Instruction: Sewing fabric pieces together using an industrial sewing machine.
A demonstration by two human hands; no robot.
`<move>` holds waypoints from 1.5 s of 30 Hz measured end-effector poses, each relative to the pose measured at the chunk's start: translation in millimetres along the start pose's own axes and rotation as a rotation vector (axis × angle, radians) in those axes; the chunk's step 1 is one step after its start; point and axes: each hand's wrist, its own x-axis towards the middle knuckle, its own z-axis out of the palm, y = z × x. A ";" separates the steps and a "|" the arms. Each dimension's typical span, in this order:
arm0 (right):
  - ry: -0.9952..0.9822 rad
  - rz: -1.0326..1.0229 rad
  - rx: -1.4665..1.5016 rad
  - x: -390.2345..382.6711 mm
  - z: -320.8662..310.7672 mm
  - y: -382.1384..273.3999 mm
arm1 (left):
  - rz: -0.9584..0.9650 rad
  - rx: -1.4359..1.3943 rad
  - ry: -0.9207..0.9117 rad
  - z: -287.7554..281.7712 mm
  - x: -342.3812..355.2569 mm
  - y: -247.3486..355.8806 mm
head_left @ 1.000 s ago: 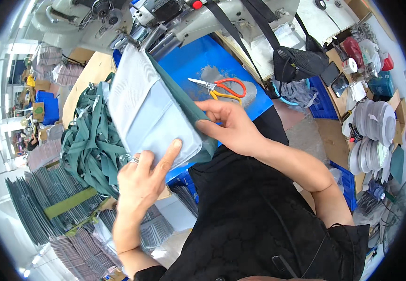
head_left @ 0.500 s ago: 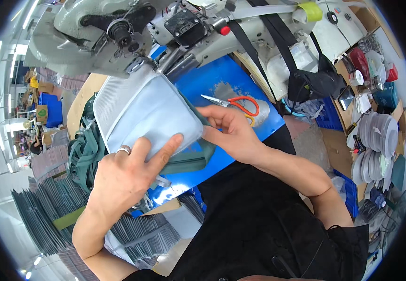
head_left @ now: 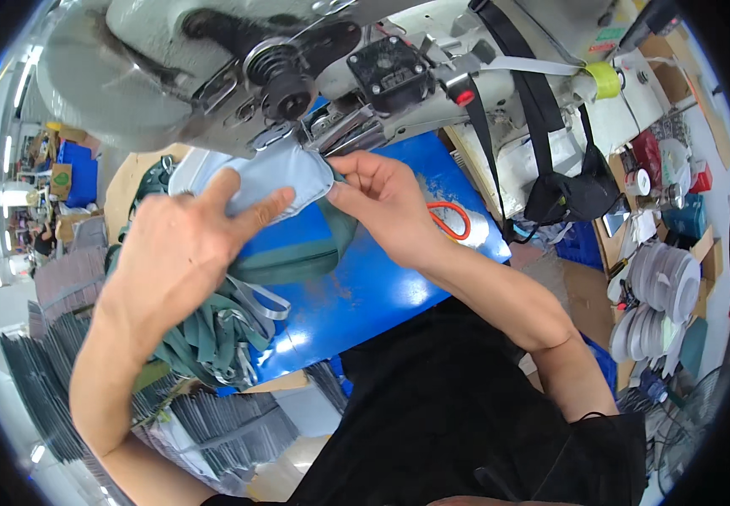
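Note:
A light-blue fabric panel (head_left: 272,179) lies under the sewing machine's presser area, its far edge hidden there. My left hand (head_left: 179,240) rests on the panel with thumb and forefinger spread apart. At the panel's right corner, my right hand (head_left: 386,202) pinches its edge between thumb and fingers. Dark green fabric with a zipper seam (head_left: 289,263) hangs below the panel, seemingly joined to it. The sewing machine (head_left: 137,72) looms over the far side, and its needle cannot be made out.
Orange-handled scissors (head_left: 464,221) lie on the blue work surface (head_left: 382,291), partly behind my right hand. Green straps (head_left: 201,337) bunch at the left. Stacked grey sheets (head_left: 238,422) stand below. A black pouch (head_left: 571,194) hangs at right, near white tape rolls (head_left: 664,278).
Both hands and the panel have moved farther in toward the sewing machine, and the panel now shows less. The camera view has shifted, with the machine appearing larger.

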 end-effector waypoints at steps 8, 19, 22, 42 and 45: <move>-0.002 -0.007 0.019 9.6 0.4 6.8 | -0.021 0.013 0.093 5.3 7.8 -5.8; 0.023 -0.035 0.037 5.2 -0.8 11.3 | -0.349 -0.185 0.005 9.1 23.4 63.6; 0.017 -0.018 0.025 5.1 -4.7 10.2 | -0.414 -0.196 0.081 15.5 35.1 78.8; -0.335 -0.517 -0.912 -85.3 -38.0 -26.1 | -0.570 -0.706 0.832 122.4 13.8 173.6; -0.290 -0.813 -1.252 -63.6 -42.5 -21.1 | -0.496 -0.575 0.913 132.3 0.4 158.4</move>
